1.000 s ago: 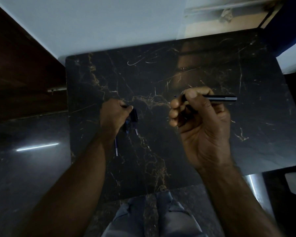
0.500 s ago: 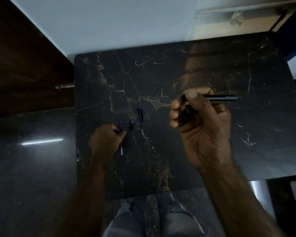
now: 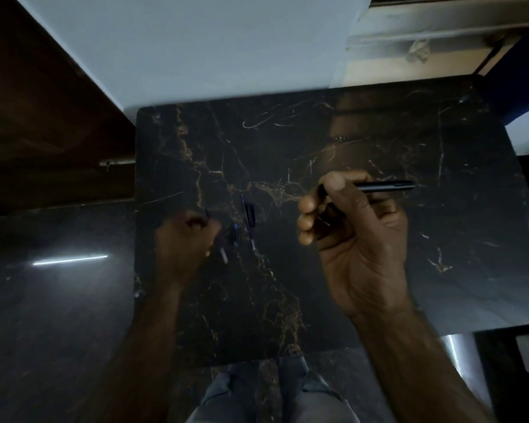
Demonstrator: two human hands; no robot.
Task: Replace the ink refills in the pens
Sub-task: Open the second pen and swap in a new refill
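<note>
My right hand [image 3: 355, 236] is closed around a black pen [image 3: 388, 185] that lies level above the dark marble table [image 3: 348, 141], its free end pointing right. My left hand [image 3: 185, 239] is blurred and curled at the table's left side, gripping a thin ink refill [image 3: 223, 254] whose pale tip sticks out below the fingers. Just right of it, a dark pen part [image 3: 250, 213] and a thin blue refill [image 3: 244, 206] lie on the table, with a small blue piece [image 3: 235, 228] below them.
The table's left edge runs close to my left wrist. A white wall [image 3: 196, 50] rises behind the table and a dark wooden door [image 3: 37, 117] stands at the left. Dark glossy floor [image 3: 58, 300] and my knees [image 3: 272, 392] show below.
My left hand has left the pen parts in the middle, drawn back toward the left with a refill in its fingers, and now lifts slightly. My right hand and its pen stayed in place.
</note>
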